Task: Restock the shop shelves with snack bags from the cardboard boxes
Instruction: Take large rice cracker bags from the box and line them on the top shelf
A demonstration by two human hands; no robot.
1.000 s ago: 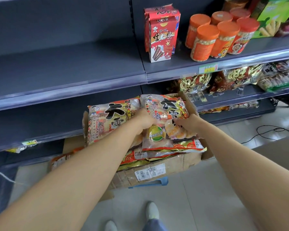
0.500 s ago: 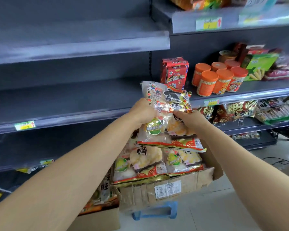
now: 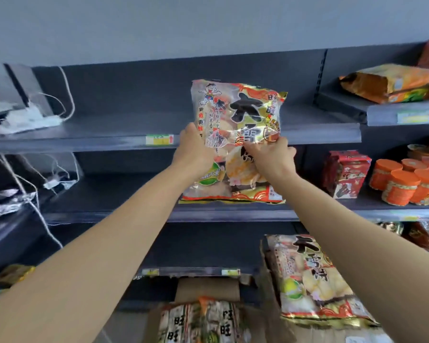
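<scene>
Foil snack bag (image 3: 235,115) x1 | L grip (image 3: 193,149) + R grip (image 3: 273,157) hold it

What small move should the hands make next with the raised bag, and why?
Probably raise the snack bag slightly, then ease it onto the upper shelf: the left hand and right hand grip its middle, and its lower half hangs below that shelf's edge.
</scene>
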